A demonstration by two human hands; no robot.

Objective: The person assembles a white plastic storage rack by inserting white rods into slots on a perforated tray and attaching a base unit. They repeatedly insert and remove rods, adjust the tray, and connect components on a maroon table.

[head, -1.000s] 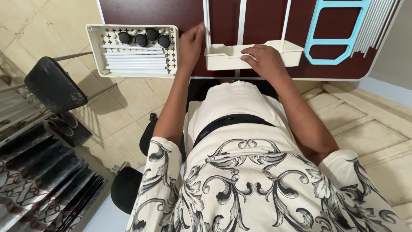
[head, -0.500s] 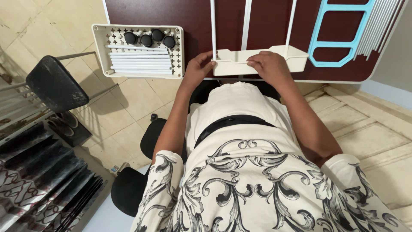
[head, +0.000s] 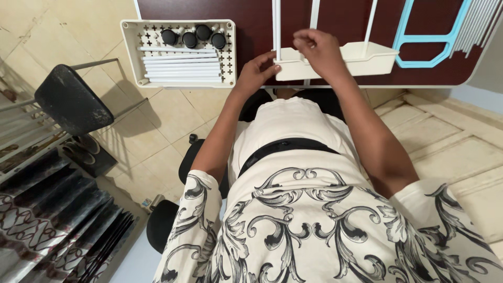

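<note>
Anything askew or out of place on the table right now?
One thing: the perforated tray with white rods and black wheels overhangs the table's left edge, above the floor. Otherwise nothing spilled or broken. Left hand holds the cream shelf's corner; right hand is at the middle rod.

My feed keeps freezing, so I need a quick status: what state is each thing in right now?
Left hand: gripping the left end of the cream tray.
Right hand: raised over the tray, fingers pinched at the middle white rod.
Cream tray: at the table's near edge, three white rods standing in it.
Perforated tray: on the table edge, holding white rods and four black wheels.
Blue frame: lying flat on the table.
</note>
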